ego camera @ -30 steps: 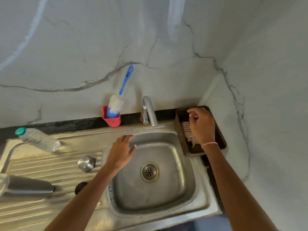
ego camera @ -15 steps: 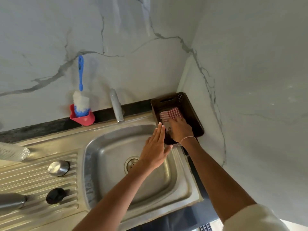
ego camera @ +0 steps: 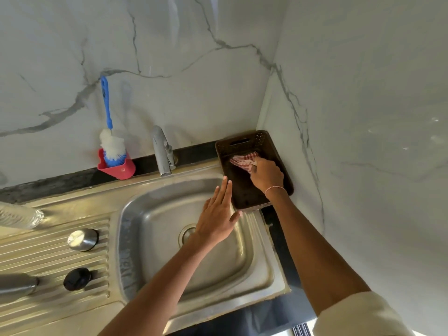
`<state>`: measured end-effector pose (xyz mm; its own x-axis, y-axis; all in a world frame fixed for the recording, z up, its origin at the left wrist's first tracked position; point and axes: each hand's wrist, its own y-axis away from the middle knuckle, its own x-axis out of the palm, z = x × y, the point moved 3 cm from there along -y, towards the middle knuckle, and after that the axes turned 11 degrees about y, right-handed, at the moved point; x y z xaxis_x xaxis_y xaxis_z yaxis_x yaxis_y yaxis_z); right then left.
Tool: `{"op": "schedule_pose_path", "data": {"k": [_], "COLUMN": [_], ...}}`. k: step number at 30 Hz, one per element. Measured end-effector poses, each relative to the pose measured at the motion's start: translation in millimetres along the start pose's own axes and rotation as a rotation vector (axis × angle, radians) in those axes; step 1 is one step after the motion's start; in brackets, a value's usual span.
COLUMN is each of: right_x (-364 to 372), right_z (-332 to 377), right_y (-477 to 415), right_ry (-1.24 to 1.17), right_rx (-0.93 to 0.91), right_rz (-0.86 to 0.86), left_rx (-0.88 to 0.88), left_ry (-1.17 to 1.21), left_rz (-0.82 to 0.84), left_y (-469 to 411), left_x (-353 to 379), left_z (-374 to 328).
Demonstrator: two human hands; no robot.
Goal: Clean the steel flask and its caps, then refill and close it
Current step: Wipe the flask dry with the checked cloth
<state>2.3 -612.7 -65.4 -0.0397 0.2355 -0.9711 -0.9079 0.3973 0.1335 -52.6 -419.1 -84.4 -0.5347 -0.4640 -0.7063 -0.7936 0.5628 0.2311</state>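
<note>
Beside the stainless steel sink [ego camera: 257, 230], right hand [ego camera: 266, 177] pinches a red-checked cloth [ego camera: 242, 161] in a dark plastic tray [ego camera: 242, 139]; left hand [ego camera: 215, 219] hovers flat-fingered. Cylindrical steel flask [ego camera: 17, 284] lies on ribbed drainboard [ego camera: 48, 260], far left.

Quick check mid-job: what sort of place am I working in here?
Most likely a home kitchen's sink corner: a steel sink with a ribbed drainboard, a tap by the marble-look wall, and a bottle brush standing in a red holder. The right hand grips a checked cloth in the dark tray.
</note>
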Motion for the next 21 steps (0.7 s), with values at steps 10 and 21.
{"op": "schedule_pose_path", "data": {"k": [10, 21], "right_x": [-83.3, -52.4], "right_z": [8.7, 71.3], "right_y": [76.6, 194.1], "right_ry": [-0.479, -0.671], "right_rx": [-0.180, -0.615], "right_rz": [-0.273, -0.170], "left_rx": [-0.173, -0.270], "left_ry": [1.186, 1.968], "left_rz": [-0.167, -0.303], "left_y": [10.0, 108.7], "left_x": [-53.4, -89.2], "left_z": [-39.6, -43.8]}}
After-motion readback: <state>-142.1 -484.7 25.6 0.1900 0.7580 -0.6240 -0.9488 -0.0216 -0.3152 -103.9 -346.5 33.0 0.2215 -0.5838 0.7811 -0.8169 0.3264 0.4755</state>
